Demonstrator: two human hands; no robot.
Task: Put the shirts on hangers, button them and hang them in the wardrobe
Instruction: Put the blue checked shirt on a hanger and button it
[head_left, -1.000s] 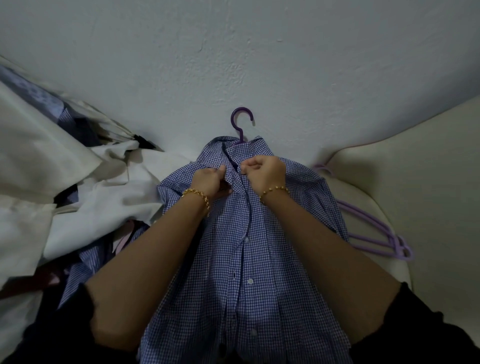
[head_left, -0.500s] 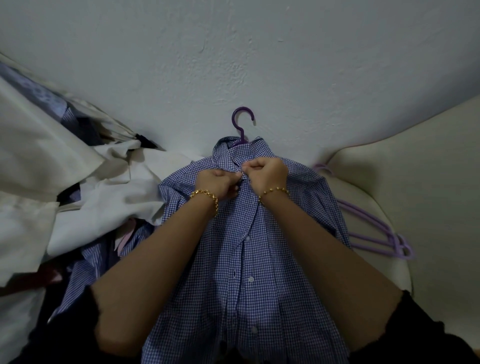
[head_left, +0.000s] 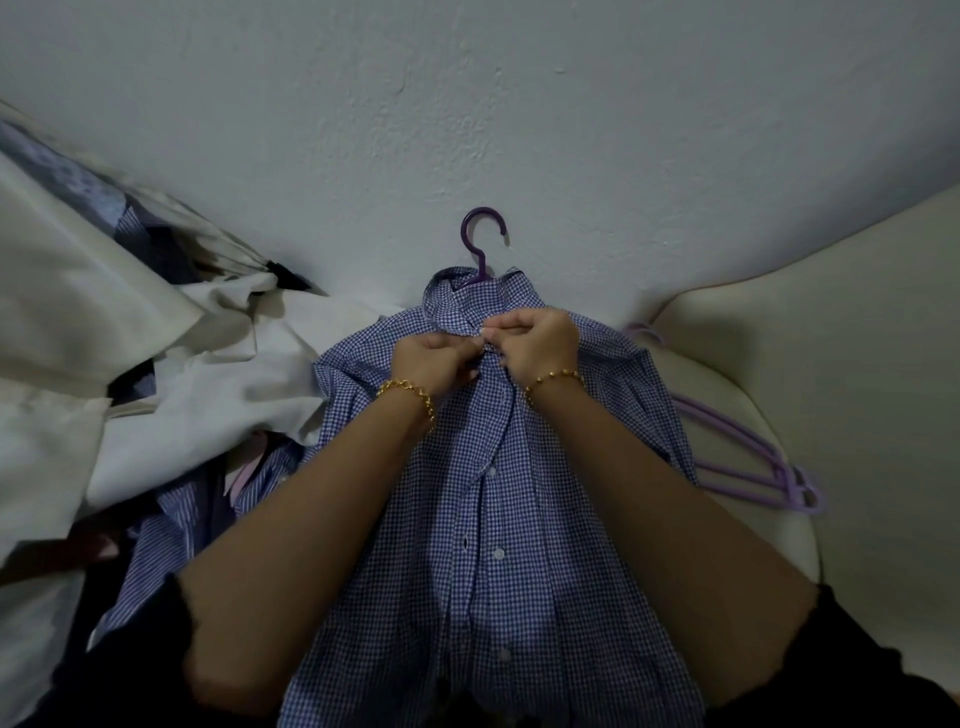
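Checked shirt laid on purple hanger, hook against pale wall. Collar placket pinched by left hand and right hand. Cream cushion bearing spare hangers noted right; heaped clothes left.

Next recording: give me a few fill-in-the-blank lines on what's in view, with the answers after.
1. The left hand and right hand pinch the shirt at its ____.
2. The hanger inside the shirt is ____ in colour.
3. The spare hangers lie on the person's ____ side.
Missing words: collar; purple; right.
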